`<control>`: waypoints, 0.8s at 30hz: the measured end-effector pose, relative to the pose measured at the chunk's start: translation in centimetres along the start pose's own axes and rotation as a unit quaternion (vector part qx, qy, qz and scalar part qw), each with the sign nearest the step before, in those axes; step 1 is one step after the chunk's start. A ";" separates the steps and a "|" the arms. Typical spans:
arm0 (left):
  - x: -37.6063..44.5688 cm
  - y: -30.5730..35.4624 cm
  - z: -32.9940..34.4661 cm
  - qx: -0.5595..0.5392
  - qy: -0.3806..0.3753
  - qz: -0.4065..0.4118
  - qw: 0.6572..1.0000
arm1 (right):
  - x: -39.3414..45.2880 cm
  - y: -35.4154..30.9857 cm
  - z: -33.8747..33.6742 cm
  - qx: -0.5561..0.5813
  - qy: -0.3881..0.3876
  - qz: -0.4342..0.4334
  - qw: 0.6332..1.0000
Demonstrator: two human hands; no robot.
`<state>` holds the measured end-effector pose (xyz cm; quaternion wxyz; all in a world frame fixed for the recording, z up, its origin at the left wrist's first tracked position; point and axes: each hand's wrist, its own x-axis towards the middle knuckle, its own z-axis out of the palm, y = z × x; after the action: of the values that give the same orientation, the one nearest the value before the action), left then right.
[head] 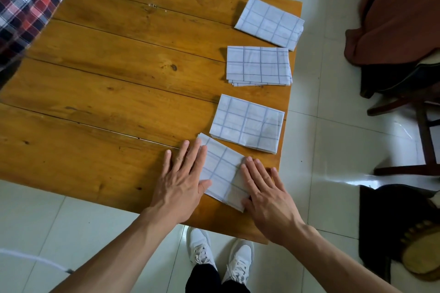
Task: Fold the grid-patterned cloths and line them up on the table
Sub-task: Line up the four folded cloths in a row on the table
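Observation:
Several folded white cloths with blue grid lines lie in a column along the right side of the wooden table point(107, 93). The far cloth point(270, 22) sits at the back right corner, a second cloth point(259, 65) below it, a third cloth point(247, 123) nearer. The nearest folded cloth point(222, 171) lies tilted at the front right corner. My left hand point(183, 181) lies flat with straight fingers on that cloth's left edge. My right hand point(266, 195) presses flat on its right end.
A red, white and dark plaid fabric point(28, 0) hangs over the table's far left corner. A chair draped with brown cloth point(400, 19) stands to the right on the tiled floor. A dark mat with slippers point(419, 252) lies at the lower right. White shoes point(221, 257) show below the table edge.

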<state>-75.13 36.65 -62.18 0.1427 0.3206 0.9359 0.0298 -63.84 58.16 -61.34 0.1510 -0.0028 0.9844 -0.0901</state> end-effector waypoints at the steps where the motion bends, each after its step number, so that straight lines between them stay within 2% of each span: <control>1: 0.1 0.2 -0.2 -0.005 -0.003 -0.008 1.000 | 0.1 -0.3 -0.5 0.005 0.001 0.003 1.000; 6: 0.7 0.8 -1.7 -0.079 0.023 -0.054 0.995 | 1.0 -1.9 -4.1 0.116 0.055 0.024 0.991; 10: 1.2 0.3 -3.1 -0.193 0.088 -0.104 0.972 | 3.6 -2.3 -6.6 0.173 0.082 0.007 0.982; 15: 1.8 -1.2 -4.8 -0.277 0.157 -0.176 0.932 | 8.6 -2.2 -8.4 0.196 0.073 0.018 0.978; 17: 1.9 -1.5 -5.2 -0.279 0.172 -0.191 0.925 | 10.2 -2.1 -8.7 0.194 0.065 0.022 0.979; 24: 1.9 -0.7 -6.5 -0.268 0.142 -0.267 0.915 | 14.0 0.6 -10.0 0.160 -0.001 -0.054 0.986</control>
<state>-78.82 37.52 -56.56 0.0915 0.0006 0.9539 0.2857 -80.16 60.11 -56.19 0.1455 -0.0322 0.9555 -0.2547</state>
